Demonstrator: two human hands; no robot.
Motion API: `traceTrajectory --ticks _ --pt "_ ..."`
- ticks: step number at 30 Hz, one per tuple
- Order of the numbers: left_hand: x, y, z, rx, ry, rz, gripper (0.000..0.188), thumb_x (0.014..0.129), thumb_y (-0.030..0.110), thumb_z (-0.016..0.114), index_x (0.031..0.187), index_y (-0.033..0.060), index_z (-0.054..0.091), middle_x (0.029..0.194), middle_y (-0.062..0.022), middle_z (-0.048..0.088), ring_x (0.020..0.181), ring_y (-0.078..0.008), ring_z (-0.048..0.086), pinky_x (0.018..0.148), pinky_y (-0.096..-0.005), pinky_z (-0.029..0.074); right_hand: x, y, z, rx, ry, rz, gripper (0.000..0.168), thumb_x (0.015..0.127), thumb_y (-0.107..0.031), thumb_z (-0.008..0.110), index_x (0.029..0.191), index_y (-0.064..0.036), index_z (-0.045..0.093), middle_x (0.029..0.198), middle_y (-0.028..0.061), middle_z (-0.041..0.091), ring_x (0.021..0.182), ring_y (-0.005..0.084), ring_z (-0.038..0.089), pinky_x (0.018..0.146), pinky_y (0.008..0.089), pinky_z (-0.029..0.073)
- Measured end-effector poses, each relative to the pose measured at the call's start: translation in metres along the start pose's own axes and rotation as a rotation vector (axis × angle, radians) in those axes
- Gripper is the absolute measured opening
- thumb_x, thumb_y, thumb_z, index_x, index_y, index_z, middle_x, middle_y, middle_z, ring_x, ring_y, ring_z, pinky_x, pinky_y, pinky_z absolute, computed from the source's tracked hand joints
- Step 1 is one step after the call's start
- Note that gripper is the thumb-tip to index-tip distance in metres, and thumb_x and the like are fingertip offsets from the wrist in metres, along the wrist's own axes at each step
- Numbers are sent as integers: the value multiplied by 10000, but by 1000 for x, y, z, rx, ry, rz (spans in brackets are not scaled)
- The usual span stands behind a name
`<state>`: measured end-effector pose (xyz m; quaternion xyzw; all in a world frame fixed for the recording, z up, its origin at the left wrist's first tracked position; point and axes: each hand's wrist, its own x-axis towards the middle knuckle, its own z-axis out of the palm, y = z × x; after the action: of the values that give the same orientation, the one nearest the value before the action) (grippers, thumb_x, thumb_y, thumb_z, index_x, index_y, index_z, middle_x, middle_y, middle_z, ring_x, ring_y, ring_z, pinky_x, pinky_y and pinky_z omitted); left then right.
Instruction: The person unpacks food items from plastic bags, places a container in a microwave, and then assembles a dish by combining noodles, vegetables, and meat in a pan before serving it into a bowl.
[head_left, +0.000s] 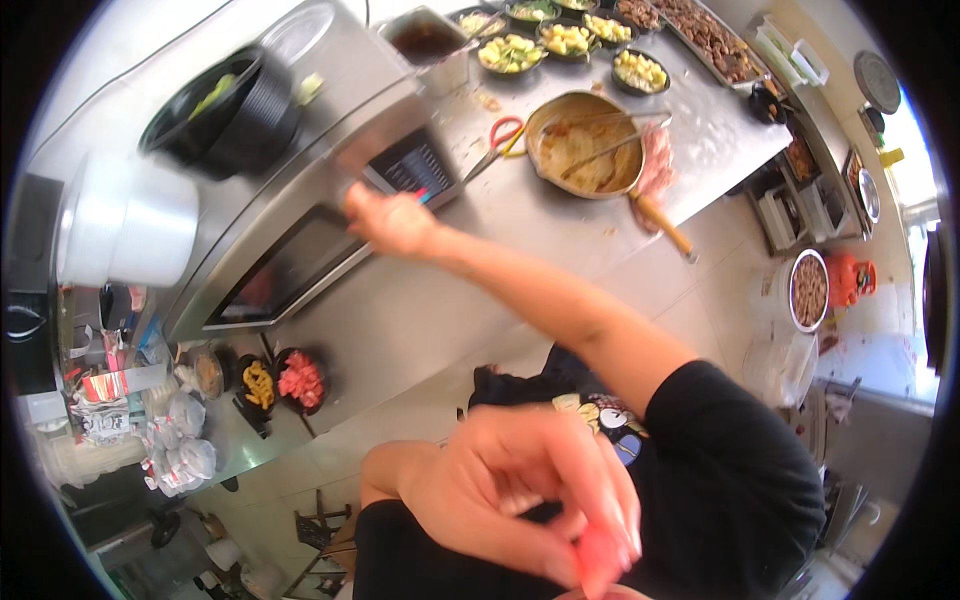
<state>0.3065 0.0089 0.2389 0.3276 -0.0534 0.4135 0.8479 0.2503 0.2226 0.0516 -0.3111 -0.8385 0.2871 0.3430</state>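
Observation:
My right hand (390, 219), blurred, reaches to the front of a steel microwave oven (300, 232), beside its dark control panel (412, 166). Whether it holds anything is unclear. Close to the camera at the bottom, my left hand (525, 495) pinches a small pink piece of food (600, 559) between thumb and fingers. Right of the microwave, a pan (551, 161) with a wooden handle holds brown residue and metal tongs (604, 154). Scissors (504, 135) with red and yellow handles lie against the pan's left side. Pinkish meat (656, 161) is partly behind the pan.
Bowls of cut vegetables (511, 54) and a tray of meat (712, 41) stand at the back. Black bowls (262, 112) and stacked clear containers (127, 225) are on the left. Bowls of pink (301, 379) and yellow food (259, 384) sit below the microwave. A meat bucket (810, 292) stands right.

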Motion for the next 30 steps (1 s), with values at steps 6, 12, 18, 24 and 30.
traceTrajectory --ticks 6,12,18,24,30 --pt "7 -28 26 -120 -107 291 267 816 -35 665 1065 -89 582 1055 -254 592 921 -319 631 756 -352 521 -15 -108 85 133 -374 -89 459 817 -174 637 1200 -116 391 1155 150 559 908 361 629 776 457 505" --pt "43 -36 28 105 -61 432 224 901 84 582 1012 -97 653 1079 -267 569 897 -293 614 662 -305 478 -111 -28 -52 363 -330 152 430 833 -159 642 1233 -110 491 1076 98 627 825 221 660 764 347 531" --pt "60 -54 -15 235 -142 457 273 919 157 560 1058 -72 615 1130 -264 543 940 -290 591 775 -328 488 -229 135 -174 -25 152 616 185 859 -117 614 1034 -54 600 893 100 673 746 167 665 671 307 522" --pt "78 -103 -95 652 843 369 647 837 93 657 1386 9 324 1298 -223 452 1213 -302 440 975 -434 349 -243 220 -167 -568 28 337 521 715 -170 691 1221 -202 571 1323 143 448 1220 432 379 1033 517 326" --pt "10 -254 -253 835 1812 -143 662 807 126 704 1339 17 325 1177 -162 516 1038 -258 548 860 -389 451 -222 258 -164 -419 -245 129 510 686 -229 711 1177 -154 593 1110 157 587 1230 372 416 1042 481 341"
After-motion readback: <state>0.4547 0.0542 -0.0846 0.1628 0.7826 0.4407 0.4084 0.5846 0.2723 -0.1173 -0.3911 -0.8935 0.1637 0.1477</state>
